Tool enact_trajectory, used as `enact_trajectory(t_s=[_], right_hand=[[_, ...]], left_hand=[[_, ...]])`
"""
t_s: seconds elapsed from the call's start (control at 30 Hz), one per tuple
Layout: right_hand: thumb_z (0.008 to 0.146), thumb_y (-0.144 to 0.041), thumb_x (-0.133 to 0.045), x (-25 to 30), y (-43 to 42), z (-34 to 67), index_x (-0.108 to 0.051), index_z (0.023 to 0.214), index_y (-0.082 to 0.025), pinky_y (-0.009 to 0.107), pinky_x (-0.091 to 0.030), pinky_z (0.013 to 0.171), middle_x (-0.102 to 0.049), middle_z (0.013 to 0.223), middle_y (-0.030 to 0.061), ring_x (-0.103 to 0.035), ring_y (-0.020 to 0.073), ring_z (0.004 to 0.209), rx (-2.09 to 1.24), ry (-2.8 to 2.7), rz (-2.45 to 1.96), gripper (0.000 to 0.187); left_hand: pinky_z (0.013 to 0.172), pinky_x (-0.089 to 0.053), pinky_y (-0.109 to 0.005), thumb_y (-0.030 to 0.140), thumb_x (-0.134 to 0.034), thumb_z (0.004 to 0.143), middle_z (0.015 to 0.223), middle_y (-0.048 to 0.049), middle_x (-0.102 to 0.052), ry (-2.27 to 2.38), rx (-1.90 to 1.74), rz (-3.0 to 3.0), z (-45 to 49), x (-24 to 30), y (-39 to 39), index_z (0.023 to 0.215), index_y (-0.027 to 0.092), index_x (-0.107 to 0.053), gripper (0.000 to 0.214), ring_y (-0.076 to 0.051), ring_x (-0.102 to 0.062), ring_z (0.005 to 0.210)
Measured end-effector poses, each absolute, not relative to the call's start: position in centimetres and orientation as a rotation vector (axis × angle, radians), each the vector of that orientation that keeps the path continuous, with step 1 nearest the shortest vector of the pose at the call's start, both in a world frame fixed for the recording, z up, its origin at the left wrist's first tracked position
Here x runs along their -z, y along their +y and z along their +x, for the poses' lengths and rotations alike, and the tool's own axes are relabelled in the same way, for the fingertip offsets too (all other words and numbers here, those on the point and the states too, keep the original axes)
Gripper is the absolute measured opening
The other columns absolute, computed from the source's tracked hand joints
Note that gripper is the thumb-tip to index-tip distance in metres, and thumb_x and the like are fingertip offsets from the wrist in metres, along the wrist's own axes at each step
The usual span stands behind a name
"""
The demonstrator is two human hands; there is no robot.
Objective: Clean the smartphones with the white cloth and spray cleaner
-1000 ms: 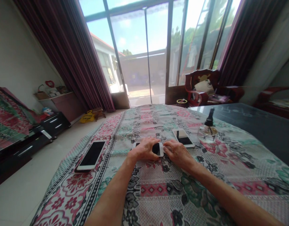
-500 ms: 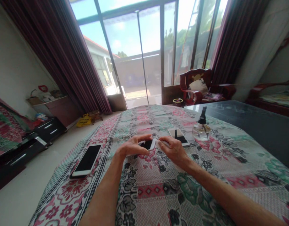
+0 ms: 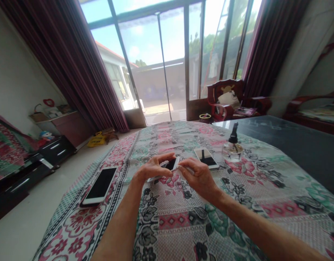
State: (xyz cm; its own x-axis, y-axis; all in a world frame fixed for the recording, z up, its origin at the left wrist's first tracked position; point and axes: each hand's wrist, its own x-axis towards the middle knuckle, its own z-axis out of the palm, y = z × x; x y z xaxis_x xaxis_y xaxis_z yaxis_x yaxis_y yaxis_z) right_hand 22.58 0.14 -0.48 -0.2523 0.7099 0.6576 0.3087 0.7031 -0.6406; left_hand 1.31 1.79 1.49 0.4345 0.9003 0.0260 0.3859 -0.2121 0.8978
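My left hand is wrapped round a white smartphone with a dark screen, thumb on the near edge and fingers on the far edge. At the phone's right end, my right hand has its thumb and forefinger pinched together. Something pale and thin seems to be in that pinch, too small to make out. Just beyond the right hand lies a second white phone, face up. Left of my left forearm rests a larger white phone with a black screen, a dark edge showing beneath it.
A clear glass bottle with a black pump top stands right of the second phone. The flowered tablecloth covers the table. A dark glossy tabletop adjoins on the right; a wooden armchair stands behind.
The phone in my left hand has tilted up more steeply. My right hand has shifted slightly left and lower, its fingers pinching at the phone's right end.
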Motion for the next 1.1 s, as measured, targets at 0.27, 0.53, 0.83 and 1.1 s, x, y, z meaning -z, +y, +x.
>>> enact_trajectory(t_s=[0.27, 0.53, 0.83, 1.1], right_hand=[[0.083, -0.029, -0.056, 1.8, 2.6, 23.9, -0.069, 0.079, -0.019, 0.029, -0.048, 0.067, -0.070, 0.077, 0.0046, -0.064, 0.0171, 0.071, -0.486, -1.753, -0.992, 0.017], [0.086, -0.024, -0.053, 0.5, -0.1, 22.6, -0.066, 0.079, -0.020, 0.030, -0.048, 0.071, -0.067, 0.079, 0.0048, -0.062, 0.0164, 0.077, -0.374, -1.879, -0.810, 0.015], [0.083, -0.027, -0.056, 2.1, 2.7, 24.2, -0.070, 0.078, -0.019, 0.029, -0.048, 0.065, -0.070, 0.077, 0.0053, -0.064, 0.0175, 0.070, -0.431, -1.797, -0.979, 0.017], [0.085, -0.026, -0.054, 1.3, 0.7, 23.1, -0.067, 0.079, -0.019, 0.030, -0.048, 0.070, -0.067, 0.079, 0.0056, -0.063, 0.0176, 0.076, -0.392, -1.849, -0.869, 0.016]], left_hand=[[0.112, -0.031, -0.042, 0.029, -0.079, 0.057, 0.133, -0.0025, -0.058, 1.038, -0.678, 1.821, 2.4, -1.3, 1.8, 0.133, 0.026, -0.051, 0.081, -0.025, -0.049, 0.126], [0.113, -0.029, -0.041, 0.030, -0.075, 0.061, 0.136, -0.0014, -0.055, 1.109, -0.687, 1.844, 1.4, -1.4, 1.8, 0.136, 0.026, -0.048, 0.080, -0.024, -0.046, 0.128], [0.112, -0.029, -0.041, 0.030, -0.081, 0.054, 0.136, -0.0042, -0.055, 1.093, -0.660, 1.850, 2.9, -1.3, 1.8, 0.134, 0.025, -0.051, 0.085, -0.025, -0.048, 0.127], [0.112, -0.029, -0.042, 0.028, -0.078, 0.058, 0.133, -0.0033, -0.057, 1.116, -0.671, 1.839, 2.1, -1.5, 1.7, 0.135, 0.026, -0.049, 0.082, -0.027, -0.048, 0.126]])
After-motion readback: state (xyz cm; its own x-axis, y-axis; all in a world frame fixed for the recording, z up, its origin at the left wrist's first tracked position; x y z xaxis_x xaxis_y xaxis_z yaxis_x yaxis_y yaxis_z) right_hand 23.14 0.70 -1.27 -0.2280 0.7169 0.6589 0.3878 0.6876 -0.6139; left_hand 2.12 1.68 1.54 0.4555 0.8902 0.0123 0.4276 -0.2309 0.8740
